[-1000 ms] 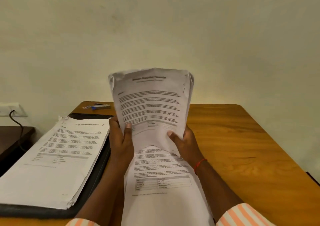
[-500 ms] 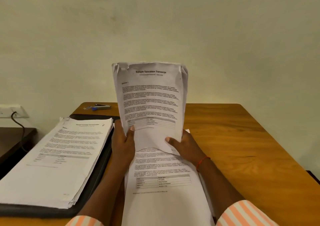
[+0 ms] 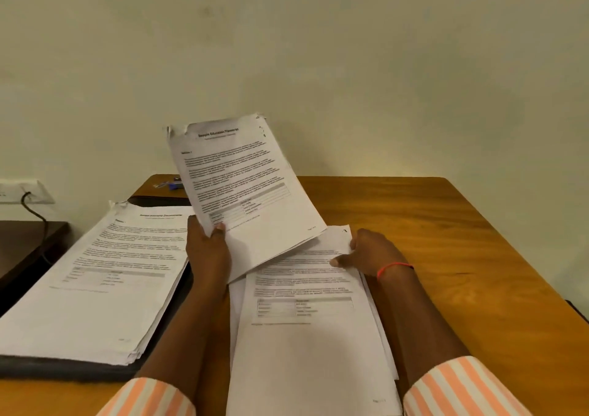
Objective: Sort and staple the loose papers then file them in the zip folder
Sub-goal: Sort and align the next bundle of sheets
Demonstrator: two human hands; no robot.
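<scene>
Desk (image 3: 446, 240): wooden, set against a pale wall, and it carries all the paperwork.
Left pile (image 3: 105, 275): a thick heap of printed pages lying flat on the desk's left side, its edges uneven.
Zip folder (image 3: 79, 368): black, lying open under the left pile, with only its rim showing at the near and far ends.
Centre stack (image 3: 306, 352): printed pages lying flat on the desk between the two forearms, just beside the zip folder.
Held sheaf (image 3: 242, 186): several pages titled as an education transcript, raised off the desk and tilted, its lower corner overlapping the centre stack.
Left hand (image 3: 207, 250): grip clamped on the held sheaf's lower left edge, thumb on the front.
Right hand (image 3: 373, 251): grip pinching the centre stack's upper right edge, thumb on the top page.
Stapler (image 3: 173, 186): blue, at the desk's far left, partly hidden behind the held sheaf.
</scene>
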